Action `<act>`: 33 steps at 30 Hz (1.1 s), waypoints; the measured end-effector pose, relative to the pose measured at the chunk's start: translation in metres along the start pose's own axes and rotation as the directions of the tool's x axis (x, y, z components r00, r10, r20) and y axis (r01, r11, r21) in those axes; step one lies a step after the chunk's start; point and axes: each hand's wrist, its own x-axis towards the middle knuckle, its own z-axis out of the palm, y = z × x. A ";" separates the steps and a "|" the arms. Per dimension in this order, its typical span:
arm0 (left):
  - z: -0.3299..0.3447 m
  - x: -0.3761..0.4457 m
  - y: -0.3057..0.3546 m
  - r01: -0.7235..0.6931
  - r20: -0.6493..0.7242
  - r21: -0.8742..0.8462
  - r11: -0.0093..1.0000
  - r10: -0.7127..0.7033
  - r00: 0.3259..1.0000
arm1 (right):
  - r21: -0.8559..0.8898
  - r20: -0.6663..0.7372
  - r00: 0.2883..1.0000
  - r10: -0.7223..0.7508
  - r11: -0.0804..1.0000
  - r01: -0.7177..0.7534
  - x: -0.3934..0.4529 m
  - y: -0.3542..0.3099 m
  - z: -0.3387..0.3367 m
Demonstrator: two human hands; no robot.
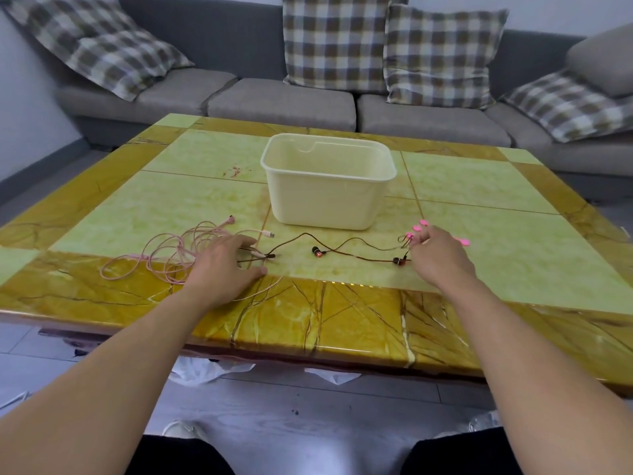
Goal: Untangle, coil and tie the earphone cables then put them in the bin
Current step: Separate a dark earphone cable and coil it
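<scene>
A pink earphone cable (178, 250) lies in loose loops at the table's left front. A dark brown earphone cable (356, 248) runs across the middle, with one earbud (316, 252) and another (399, 260) lying on the table. My left hand (226, 265) rests flat on the table over the left end of the brown cable, fingers spread. My right hand (436, 255) pinches the brown cable's right end, next to several bright pink ties (419, 226). A cream bin (327, 183) stands behind the cables, nothing visible inside.
The yellow marble-patterned table (479, 200) has its front edge close to me. A grey sofa (281, 104) with checked cushions stands behind it. White plastic bags (205, 370) lie on the floor under the table edge.
</scene>
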 end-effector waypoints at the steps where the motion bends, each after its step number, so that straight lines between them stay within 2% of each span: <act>1: 0.000 0.000 0.001 -0.006 -0.001 -0.004 1.000 0.006 1.000 | -0.129 0.017 1.000 -0.019 0.991 0.021 -0.002 -0.001 0.001; 3: 0.000 0.000 0.004 -0.024 -0.017 -0.019 1.000 0.024 1.000 | -0.290 -0.018 0.990 -0.142 0.948 0.131 -0.007 -0.008 0.007; 5: -0.001 -0.001 0.005 -0.046 -0.028 -0.042 0.998 0.045 0.999 | -0.265 -0.037 0.947 -0.320 0.916 0.300 -0.017 -0.027 0.018; 7: -0.001 -0.003 0.007 -0.067 -0.018 -0.068 0.995 0.066 0.998 | -0.130 0.071 0.881 -0.467 0.872 0.472 -0.026 -0.048 0.034; 9: -0.002 -0.004 0.008 -0.093 -0.004 -0.094 0.991 0.093 0.996 | -0.070 0.208 0.774 -0.598 0.780 0.622 -0.035 -0.066 0.056; 10: -0.002 -0.005 0.008 -0.104 0.003 -0.106 0.989 0.105 0.994 | -0.091 0.257 0.724 -0.641 0.729 0.678 -0.039 -0.072 0.067; 12: -0.004 -0.007 0.007 -0.119 0.009 -0.134 0.984 0.121 0.993 | -0.186 0.333 0.678 -0.655 0.659 0.728 -0.043 -0.080 0.087; 14: -0.005 -0.009 0.007 -0.126 0.003 -0.154 0.980 0.128 0.992 | -0.289 0.359 0.679 -0.640 0.616 0.733 -0.042 -0.081 0.099; 16: -0.007 -0.009 0.004 -0.081 -0.007 -0.192 0.978 0.081 0.997 | -0.283 0.359 0.683 -0.636 0.623 0.729 -0.040 -0.083 0.103; 17: -0.008 -0.009 0.002 -0.045 -0.020 -0.222 0.974 0.042 0.999 | -0.213 0.351 0.685 -0.639 0.658 0.722 -0.039 -0.083 0.102; 19: -0.011 -0.008 -0.002 -0.003 -0.078 -0.251 0.968 -0.018 0.997 | 0.050 0.269 0.724 -0.635 0.760 0.648 -0.038 -0.085 0.095; 21: -0.013 -0.007 -0.005 0.015 -0.144 -0.232 0.972 -0.049 0.988 | 0.292 0.105 0.827 -0.553 0.812 0.506 -0.035 -0.086 0.083; 23: -0.015 -0.006 -0.007 0.054 -0.159 -0.227 0.972 -0.091 0.983 | 0.498 -0.002 0.922 -0.387 0.799 0.337 -0.030 -0.084 0.070; 24: -0.014 -0.005 -0.008 0.071 -0.151 -0.222 0.973 -0.106 0.983 | 0.624 -0.018 0.952 -0.307 0.740 0.250 -0.028 -0.085 0.063; 25: -0.014 -0.005 -0.009 0.074 -0.145 -0.215 0.974 -0.107 0.984 | 0.761 -0.013 0.971 -0.239 0.628 0.165 -0.025 -0.084 0.054; 26: -0.013 -0.005 -0.010 0.068 -0.140 -0.207 0.976 -0.098 0.985 | 0.889 0.018 0.982 -0.189 0.452 0.070 -0.022 -0.084 0.044; 27: -0.013 -0.006 -0.010 0.056 -0.138 -0.202 0.978 -0.085 0.987 | 0.974 0.071 0.985 -0.159 0.225 -0.034 -0.020 -0.083 0.034; 28: -0.013 -0.007 -0.009 0.045 -0.140 -0.191 0.980 -0.073 0.988 | 0.993 0.120 0.983 -0.139 0.015 -0.119 -0.019 -0.080 0.023; 29: -0.013 -0.008 -0.008 0.040 -0.140 -0.176 0.984 -0.065 0.988 | 0.979 0.152 0.981 -0.117 -0.121 -0.166 -0.017 -0.077 0.016; 30: -0.014 -0.008 -0.006 0.038 -0.137 -0.159 0.986 -0.060 0.989 | 0.976 0.158 0.983 -0.088 -0.137 -0.169 -0.015 -0.072 0.010; 31: -0.013 -0.008 -0.006 0.044 -0.131 -0.143 0.989 -0.063 0.989 | 0.991 0.132 0.990 -0.054 -0.010 -0.132 -0.013 -0.068 0.007; 33: -0.012 -0.008 -0.005 0.070 -0.126 -0.116 0.991 -0.085 0.988 | 0.914 0.045 0.997 -0.055 0.404 -0.019 -0.010 -0.056 0.010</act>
